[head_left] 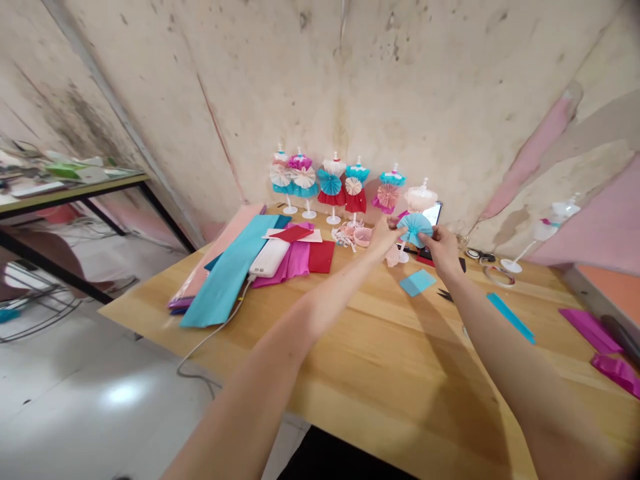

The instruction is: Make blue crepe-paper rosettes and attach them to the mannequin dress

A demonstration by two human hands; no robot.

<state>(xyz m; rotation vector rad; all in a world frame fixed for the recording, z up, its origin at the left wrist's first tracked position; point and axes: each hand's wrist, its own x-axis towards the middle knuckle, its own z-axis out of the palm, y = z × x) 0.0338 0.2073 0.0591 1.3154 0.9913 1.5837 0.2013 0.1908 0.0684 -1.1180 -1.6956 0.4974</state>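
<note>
Both my arms reach far across the wooden table (380,373). My left hand (384,238) and my right hand (441,248) pinch the two sides of a pleated light-blue paper fan (415,228), held against a small white mannequin stand (421,197) with a pink top. A row of several small mannequins (333,183) dressed in blue, red and pink paper skirts stands along the wall just left of it. A phone (434,215) leans behind the fan.
Sheets of blue, pink, magenta and red paper (235,267) and a white power bank (270,257) lie at the left. A blue paper square (417,282), scissors (445,294), a blue strip (510,317), tape rolls (493,275) and magenta pieces (595,330) lie right.
</note>
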